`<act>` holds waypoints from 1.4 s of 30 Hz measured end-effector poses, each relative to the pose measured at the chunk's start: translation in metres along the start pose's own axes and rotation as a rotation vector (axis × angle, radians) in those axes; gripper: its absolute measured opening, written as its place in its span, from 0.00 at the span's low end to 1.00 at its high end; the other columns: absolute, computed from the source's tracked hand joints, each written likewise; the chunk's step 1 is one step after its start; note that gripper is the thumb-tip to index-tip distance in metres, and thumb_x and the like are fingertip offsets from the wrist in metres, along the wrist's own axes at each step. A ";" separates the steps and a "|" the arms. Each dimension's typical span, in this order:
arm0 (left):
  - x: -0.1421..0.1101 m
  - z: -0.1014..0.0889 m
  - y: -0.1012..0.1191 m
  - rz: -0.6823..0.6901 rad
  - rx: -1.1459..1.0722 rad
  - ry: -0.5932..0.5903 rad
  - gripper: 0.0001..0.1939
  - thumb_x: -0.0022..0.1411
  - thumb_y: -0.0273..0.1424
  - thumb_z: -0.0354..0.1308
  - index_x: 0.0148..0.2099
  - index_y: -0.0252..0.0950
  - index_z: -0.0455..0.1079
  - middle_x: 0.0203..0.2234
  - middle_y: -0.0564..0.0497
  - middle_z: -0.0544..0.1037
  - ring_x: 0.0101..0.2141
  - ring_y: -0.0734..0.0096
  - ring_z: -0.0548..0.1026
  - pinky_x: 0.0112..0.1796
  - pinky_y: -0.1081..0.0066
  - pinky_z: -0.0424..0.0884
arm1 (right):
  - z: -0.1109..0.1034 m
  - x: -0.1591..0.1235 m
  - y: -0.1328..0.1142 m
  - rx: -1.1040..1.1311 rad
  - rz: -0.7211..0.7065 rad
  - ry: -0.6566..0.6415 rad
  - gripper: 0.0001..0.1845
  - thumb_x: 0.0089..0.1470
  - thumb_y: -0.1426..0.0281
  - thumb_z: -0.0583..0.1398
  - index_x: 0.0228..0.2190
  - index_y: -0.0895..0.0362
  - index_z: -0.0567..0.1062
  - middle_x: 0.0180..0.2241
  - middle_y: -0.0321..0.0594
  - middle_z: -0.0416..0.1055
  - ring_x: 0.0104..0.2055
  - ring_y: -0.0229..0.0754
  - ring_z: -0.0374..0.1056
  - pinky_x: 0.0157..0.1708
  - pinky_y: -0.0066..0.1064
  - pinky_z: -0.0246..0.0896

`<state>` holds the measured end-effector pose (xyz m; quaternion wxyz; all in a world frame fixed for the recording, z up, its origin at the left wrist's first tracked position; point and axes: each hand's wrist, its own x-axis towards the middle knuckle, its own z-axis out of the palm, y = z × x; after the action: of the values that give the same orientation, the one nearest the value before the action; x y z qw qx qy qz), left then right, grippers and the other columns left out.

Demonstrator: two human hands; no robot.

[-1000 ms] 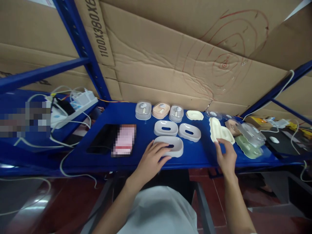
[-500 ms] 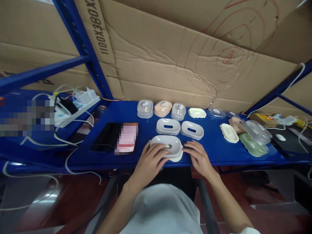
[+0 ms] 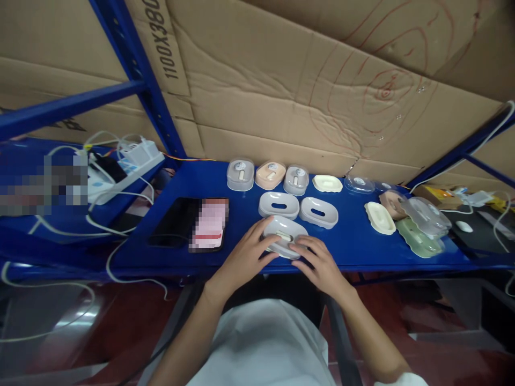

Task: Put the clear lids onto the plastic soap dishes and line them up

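A grey oval soap dish (image 3: 286,226) lies near the table's front edge, with a pale cream piece (image 3: 285,236) showing in its middle slot. My left hand (image 3: 254,249) grips its left side, fingers over the rim and thumb at the front. On its right side, my right hand (image 3: 316,261) holds the rim between thumb and fingers. Just behind stand two more grey slotted dishes, one on the left (image 3: 279,206) and one on the right (image 3: 319,213).
Three lidded soap boxes (image 3: 270,175) and a cream tray (image 3: 328,183) line the back. To the right are another cream tray (image 3: 380,217), clear lids (image 3: 359,184) and a green dish (image 3: 420,238). A phone (image 3: 209,225) lies left; a power strip (image 3: 139,158) and cables sit beyond.
The grey dish has turned slightly and shifted right. My right hand has come in from beside it onto its right rim. The cream edge under the dish no longer shows.
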<state>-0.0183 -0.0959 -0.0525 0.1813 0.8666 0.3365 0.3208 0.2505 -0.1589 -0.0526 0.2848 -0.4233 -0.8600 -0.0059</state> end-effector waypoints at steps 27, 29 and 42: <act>-0.008 -0.009 0.005 -0.164 -0.111 -0.042 0.32 0.66 0.38 0.70 0.69 0.49 0.66 0.68 0.48 0.69 0.67 0.52 0.68 0.68 0.51 0.65 | -0.098 0.050 0.226 -0.345 0.606 0.168 0.46 0.63 0.47 0.63 0.72 0.59 0.63 0.70 0.62 0.63 0.72 0.65 0.59 0.70 0.60 0.55; -0.008 -0.009 0.005 -0.191 -0.194 -0.043 0.39 0.66 0.37 0.70 0.74 0.50 0.59 0.70 0.48 0.67 0.69 0.54 0.67 0.69 0.54 0.65 | -0.089 0.051 0.166 -0.237 0.386 0.204 0.45 0.64 0.47 0.63 0.73 0.53 0.60 0.71 0.56 0.61 0.74 0.63 0.57 0.71 0.60 0.55; -0.008 -0.004 -0.004 -0.185 -0.298 -0.035 0.52 0.64 0.43 0.72 0.80 0.52 0.45 0.73 0.43 0.63 0.70 0.49 0.65 0.69 0.50 0.64 | -0.013 0.050 0.002 -0.036 0.002 -0.257 0.39 0.66 0.54 0.64 0.73 0.45 0.61 0.72 0.48 0.60 0.72 0.61 0.59 0.66 0.59 0.63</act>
<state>-0.0277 -0.0978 -0.0551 0.3424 0.8010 0.3602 0.3338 0.2338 -0.1247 -0.0170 0.1648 -0.4264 -0.8888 0.0329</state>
